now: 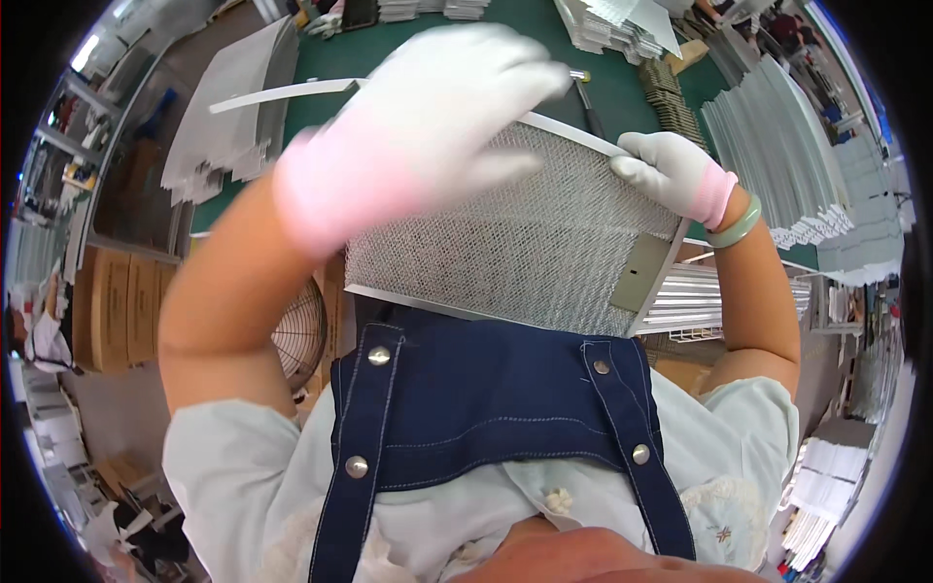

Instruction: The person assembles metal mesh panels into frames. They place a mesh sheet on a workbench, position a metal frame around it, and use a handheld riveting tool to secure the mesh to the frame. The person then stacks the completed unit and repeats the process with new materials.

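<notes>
A rectangular metal mesh filter panel (505, 228) with a thin pale frame is tilted up against my apron, its near edge at my waist. My right hand (671, 173), in a white glove with a pink cuff, grips the frame at the far right corner, thumb on the near face. Over the panel's far left part, my left hand (457, 107) is raised, gloved and blurred, its fingers stretched out and thumb apart. It hides that corner. A narrow white strip (282, 94) sticks out to the left behind it; whether they touch, I cannot tell. A small grey plate (639, 272) sits on the mesh.
On the green worktable (335, 53), a black-handled tool (589, 109) lies beyond the panel. Stacked pale sheets (233, 107) stand left, more thin panels (777, 146) right, beside a row of brownish pieces (671, 102). Below left are a fan (299, 335) and cardboard boxes (117, 306).
</notes>
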`<state>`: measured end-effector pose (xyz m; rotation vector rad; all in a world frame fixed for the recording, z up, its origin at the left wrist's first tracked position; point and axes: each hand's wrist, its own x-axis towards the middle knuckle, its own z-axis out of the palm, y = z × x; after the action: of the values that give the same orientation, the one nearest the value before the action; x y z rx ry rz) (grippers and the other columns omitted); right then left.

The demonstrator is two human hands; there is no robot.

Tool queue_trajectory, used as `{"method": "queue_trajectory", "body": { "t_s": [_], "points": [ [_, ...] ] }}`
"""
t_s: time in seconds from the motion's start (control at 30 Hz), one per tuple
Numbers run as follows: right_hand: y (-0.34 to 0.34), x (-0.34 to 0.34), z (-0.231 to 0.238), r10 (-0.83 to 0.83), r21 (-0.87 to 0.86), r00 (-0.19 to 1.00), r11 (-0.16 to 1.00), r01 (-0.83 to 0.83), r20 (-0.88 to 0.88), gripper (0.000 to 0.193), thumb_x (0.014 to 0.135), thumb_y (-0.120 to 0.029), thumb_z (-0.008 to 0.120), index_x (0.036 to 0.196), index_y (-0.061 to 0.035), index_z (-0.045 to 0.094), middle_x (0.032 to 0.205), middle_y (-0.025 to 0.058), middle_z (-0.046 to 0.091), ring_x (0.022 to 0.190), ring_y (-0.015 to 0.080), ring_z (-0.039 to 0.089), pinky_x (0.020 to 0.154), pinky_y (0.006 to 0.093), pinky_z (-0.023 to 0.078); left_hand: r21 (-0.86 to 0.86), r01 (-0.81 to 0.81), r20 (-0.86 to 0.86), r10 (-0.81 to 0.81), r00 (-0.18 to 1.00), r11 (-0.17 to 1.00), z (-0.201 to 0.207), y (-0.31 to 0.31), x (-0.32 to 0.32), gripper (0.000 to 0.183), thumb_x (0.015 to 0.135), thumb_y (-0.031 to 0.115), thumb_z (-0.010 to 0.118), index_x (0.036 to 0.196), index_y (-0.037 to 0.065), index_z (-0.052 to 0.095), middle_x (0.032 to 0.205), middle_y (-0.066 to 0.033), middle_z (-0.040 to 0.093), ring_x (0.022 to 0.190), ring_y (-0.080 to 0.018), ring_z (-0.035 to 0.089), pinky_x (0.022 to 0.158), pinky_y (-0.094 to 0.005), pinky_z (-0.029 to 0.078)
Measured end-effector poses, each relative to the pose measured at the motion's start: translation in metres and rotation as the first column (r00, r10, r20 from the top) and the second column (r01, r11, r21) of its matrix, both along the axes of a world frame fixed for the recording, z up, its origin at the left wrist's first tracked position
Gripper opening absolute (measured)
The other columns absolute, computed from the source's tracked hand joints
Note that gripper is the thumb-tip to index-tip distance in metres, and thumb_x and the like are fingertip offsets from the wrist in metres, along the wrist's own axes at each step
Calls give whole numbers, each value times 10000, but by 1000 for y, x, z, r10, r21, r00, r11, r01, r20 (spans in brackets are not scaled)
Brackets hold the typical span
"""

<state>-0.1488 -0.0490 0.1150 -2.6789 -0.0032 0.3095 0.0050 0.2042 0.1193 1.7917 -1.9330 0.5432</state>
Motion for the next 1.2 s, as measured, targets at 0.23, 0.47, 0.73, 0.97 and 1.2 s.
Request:
{"method": "queue_trajectory", "body": {
  "t_s": [0.23,0.47,0.73,0.97,1.2],
  "points": [
    [33,1,16,181,-238,929,966,-105,322,268,937,-253,567,1038,-17,643,851,200,638,856,377,631,779,440,506,830,18,-174,227,958,558,31,-48,5,316,947,283,585,1096,5,616,924,-141,649,861,-270,641,818,-373,494],
    [59,22,-14,185,-402,861,915,25,473,344,943,-386,566,824,-66,604,692,157,623,679,367,634,625,445,503,775,72,-276,234,932,627,16,-26,14,324,968,306,541,1034,-5,604,831,-151,612,803,-286,624,756,-393,491],
    [65,29,-9,270,-426,786,905,-9,557,323,933,-362,602,821,-59,622,725,138,630,683,325,629,619,405,500,592,-38,-232,216,948,805,6,-2,9,325,990,324,518,1055,18,604,824,-159,597,836,-325,617,774,-414,488],
    [50,43,15,22,274,993,962,11,-118,394,962,-349,593,947,40,650,716,98,595,699,169,577,675,326,470,844,-14,-229,384,895,536,37,0,6,351,997,329,508,1121,17,612,854,-110,611,855,-228,621,795,-359,479],
    [65,31,7,59,-41,981,998,-52,183,343,928,-330,617,952,11,653,751,132,632,720,244,618,687,354,484,771,-12,-257,328,909,636,15,7,13,339,975,330,550,1096,19,611,881,-130,627,857,-264,633,792,-381,485]
  ]
}}
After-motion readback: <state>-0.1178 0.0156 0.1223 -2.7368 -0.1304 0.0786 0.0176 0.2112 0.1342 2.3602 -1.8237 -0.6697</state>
